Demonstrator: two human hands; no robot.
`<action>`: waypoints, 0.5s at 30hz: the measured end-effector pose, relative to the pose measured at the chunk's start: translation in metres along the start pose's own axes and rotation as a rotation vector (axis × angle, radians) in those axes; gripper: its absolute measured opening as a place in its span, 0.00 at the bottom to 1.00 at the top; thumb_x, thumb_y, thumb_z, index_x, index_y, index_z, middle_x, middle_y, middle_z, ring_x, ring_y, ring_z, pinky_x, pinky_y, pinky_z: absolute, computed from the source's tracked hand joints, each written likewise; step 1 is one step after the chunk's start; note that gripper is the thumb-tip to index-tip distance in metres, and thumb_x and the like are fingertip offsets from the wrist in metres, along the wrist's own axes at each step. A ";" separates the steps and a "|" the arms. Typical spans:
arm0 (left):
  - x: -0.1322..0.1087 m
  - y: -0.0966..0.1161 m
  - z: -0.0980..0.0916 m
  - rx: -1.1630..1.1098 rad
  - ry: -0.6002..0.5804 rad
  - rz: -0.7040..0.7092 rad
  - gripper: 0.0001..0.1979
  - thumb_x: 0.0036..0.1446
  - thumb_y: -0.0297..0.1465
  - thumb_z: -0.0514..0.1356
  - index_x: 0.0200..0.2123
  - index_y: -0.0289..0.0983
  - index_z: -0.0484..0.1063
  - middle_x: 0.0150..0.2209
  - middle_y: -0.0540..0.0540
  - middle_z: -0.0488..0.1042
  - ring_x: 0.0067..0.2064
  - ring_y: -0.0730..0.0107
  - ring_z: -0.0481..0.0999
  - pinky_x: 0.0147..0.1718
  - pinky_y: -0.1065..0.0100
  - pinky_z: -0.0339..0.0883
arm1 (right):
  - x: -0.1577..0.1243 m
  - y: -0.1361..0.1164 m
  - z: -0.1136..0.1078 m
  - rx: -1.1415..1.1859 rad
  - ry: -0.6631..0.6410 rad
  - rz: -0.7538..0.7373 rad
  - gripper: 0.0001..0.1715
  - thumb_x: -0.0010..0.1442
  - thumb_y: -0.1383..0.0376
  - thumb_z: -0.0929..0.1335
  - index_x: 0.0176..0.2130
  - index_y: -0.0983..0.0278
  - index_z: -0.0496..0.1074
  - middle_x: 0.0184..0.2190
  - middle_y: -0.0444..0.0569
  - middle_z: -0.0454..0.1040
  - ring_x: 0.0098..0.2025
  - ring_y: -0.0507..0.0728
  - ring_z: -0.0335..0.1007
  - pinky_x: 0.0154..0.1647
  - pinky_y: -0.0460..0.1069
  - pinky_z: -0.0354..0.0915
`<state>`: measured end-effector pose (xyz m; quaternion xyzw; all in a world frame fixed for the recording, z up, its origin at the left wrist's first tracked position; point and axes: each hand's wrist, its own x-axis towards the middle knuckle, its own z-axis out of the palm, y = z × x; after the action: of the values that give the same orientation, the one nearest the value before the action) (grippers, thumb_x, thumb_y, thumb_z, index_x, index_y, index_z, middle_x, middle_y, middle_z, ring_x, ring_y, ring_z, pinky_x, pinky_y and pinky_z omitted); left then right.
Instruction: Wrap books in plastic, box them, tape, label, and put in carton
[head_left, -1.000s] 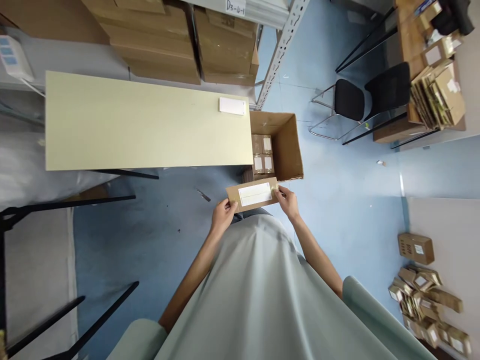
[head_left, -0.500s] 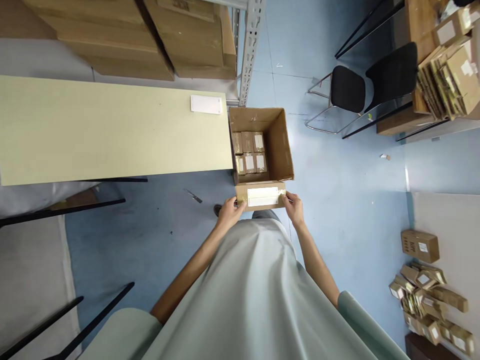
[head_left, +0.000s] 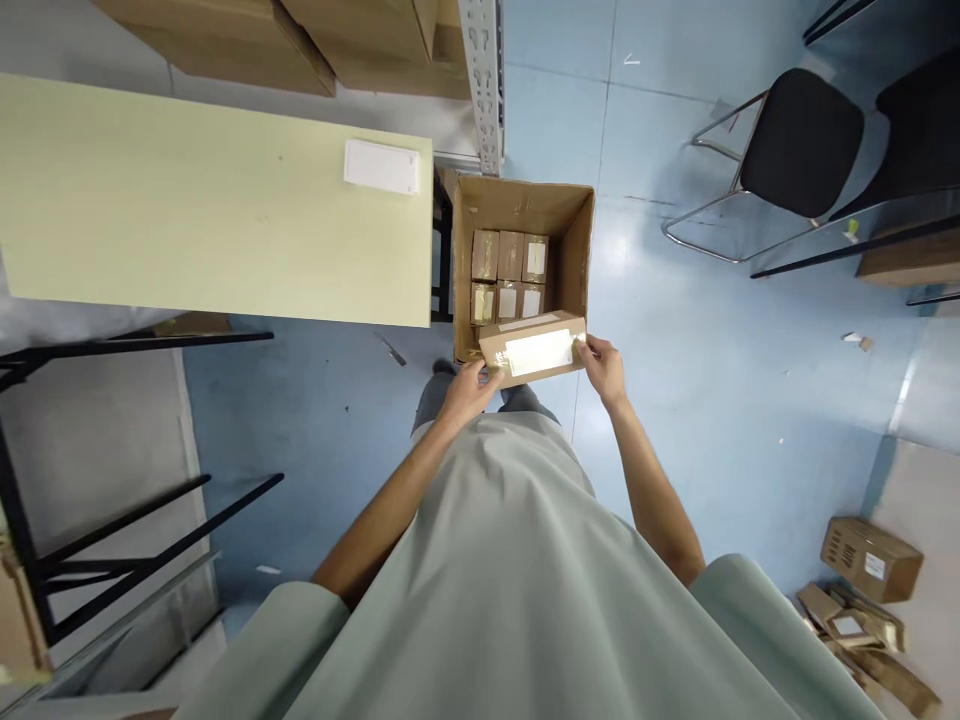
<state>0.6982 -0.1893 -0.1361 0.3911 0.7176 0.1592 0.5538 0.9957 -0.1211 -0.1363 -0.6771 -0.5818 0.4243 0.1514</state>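
Both hands are partly curled, each pinching one end of the same long box: the left hand has its thumb on the near left corner, the right hand grips the right end, and the fingers underneath are mostly hidden. Holding it by opposite ends probably keeps it steady and leaves the white label between the thumbs uncovered. The long box tilts a little, its right end farther from the body, and hangs over the near edge of a large open carton; whether it touches that edge cannot be told.

Inside the carton, small boxes sit in two rows of three against the left wall, most likely packed tight so they prop each other up. Several have white labels or shiny tape facing up. Bare carton shows along the far and right walls. What lies under the held box is hidden.

The carton stands just beyond the right edge of the desk, a narrow gap between them, perhaps to be within easy reach. A white card lies near the desk's far right corner. Past the far edge are big boxes and a metal post.
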 end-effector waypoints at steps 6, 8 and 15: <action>0.022 0.015 0.014 -0.299 -0.097 -0.118 0.10 0.61 0.39 0.73 0.42 0.40 0.84 0.49 0.42 0.87 0.51 0.52 0.86 0.55 0.58 0.77 | 0.070 -0.009 -0.011 -0.141 -0.058 -0.009 0.33 0.75 0.43 0.64 0.60 0.63 0.80 0.57 0.63 0.82 0.60 0.70 0.79 0.65 0.63 0.72; 0.033 0.013 0.019 -0.468 -0.108 -0.235 0.11 0.58 0.39 0.75 0.36 0.38 0.82 0.43 0.41 0.87 0.49 0.54 0.85 0.54 0.58 0.77 | 0.094 -0.014 -0.003 -0.239 -0.105 0.001 0.31 0.76 0.47 0.65 0.62 0.66 0.79 0.61 0.66 0.80 0.63 0.72 0.78 0.68 0.64 0.70; 0.096 -0.024 0.049 -0.993 0.044 -0.675 0.10 0.51 0.25 0.74 0.33 0.39 0.77 0.38 0.44 0.84 0.44 0.65 0.84 0.56 0.62 0.78 | 0.180 -0.034 0.070 -0.549 -0.389 0.050 0.19 0.78 0.57 0.67 0.58 0.65 0.80 0.60 0.66 0.81 0.62 0.71 0.79 0.64 0.59 0.72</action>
<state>0.7264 -0.1437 -0.2324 -0.1672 0.6533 0.2986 0.6753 0.9139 0.0332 -0.2264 -0.6133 -0.6754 0.3766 -0.1609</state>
